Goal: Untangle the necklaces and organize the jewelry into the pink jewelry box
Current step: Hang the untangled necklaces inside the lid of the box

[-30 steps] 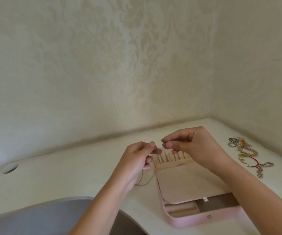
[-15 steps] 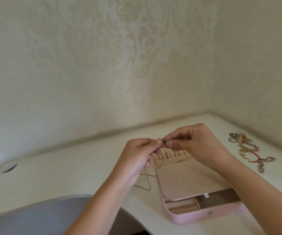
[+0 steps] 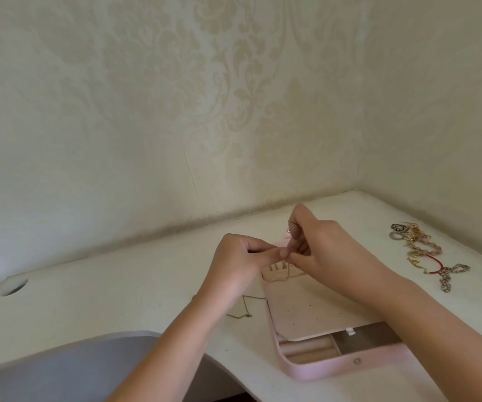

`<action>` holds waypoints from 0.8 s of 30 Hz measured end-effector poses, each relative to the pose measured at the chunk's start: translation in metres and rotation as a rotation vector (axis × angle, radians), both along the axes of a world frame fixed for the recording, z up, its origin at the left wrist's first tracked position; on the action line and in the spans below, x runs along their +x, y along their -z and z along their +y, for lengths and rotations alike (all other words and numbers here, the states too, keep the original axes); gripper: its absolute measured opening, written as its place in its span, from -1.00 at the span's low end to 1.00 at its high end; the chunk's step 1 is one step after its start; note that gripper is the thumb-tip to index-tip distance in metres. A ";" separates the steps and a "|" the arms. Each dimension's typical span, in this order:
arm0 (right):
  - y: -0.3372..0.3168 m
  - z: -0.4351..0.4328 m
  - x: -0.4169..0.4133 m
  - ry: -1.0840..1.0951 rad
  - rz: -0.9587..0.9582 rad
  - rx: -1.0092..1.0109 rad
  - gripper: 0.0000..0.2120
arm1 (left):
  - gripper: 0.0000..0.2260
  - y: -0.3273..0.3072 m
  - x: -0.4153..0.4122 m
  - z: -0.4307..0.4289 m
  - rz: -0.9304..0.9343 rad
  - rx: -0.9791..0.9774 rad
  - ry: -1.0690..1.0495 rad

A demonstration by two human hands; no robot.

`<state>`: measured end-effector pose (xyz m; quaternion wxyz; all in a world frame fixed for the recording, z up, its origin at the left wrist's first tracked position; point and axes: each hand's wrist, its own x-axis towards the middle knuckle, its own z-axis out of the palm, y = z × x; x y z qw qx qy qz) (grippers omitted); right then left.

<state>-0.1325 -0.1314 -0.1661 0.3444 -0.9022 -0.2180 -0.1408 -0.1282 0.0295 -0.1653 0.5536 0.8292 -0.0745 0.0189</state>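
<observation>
Right hand (image 3: 321, 245) now sits higher, pinching necklace (image 3: 245, 307); left hand (image 3: 239, 262) pinches it lower; slack runs down-left from left fingers (image 3: 271, 253) onto table (image 3: 118, 300).

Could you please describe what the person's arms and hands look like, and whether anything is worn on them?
The left hand and right hand wear no gloves. Both arms are bare, with no sleeves in view, and neither wrist shows a watch or bracelet. Rings are too small to tell.
</observation>
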 end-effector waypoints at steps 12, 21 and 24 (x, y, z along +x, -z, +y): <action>0.001 0.015 -0.004 0.030 0.056 0.168 -0.89 | -0.89 -0.006 -0.001 0.000 -0.086 0.011 -0.083; -0.003 0.003 0.002 -0.291 0.562 0.643 -0.90 | -0.88 -0.015 -0.008 0.007 -0.281 0.049 -0.028; -0.006 0.002 0.002 -0.356 0.714 0.863 -0.80 | -0.90 -0.015 -0.010 0.013 -0.544 0.209 -0.008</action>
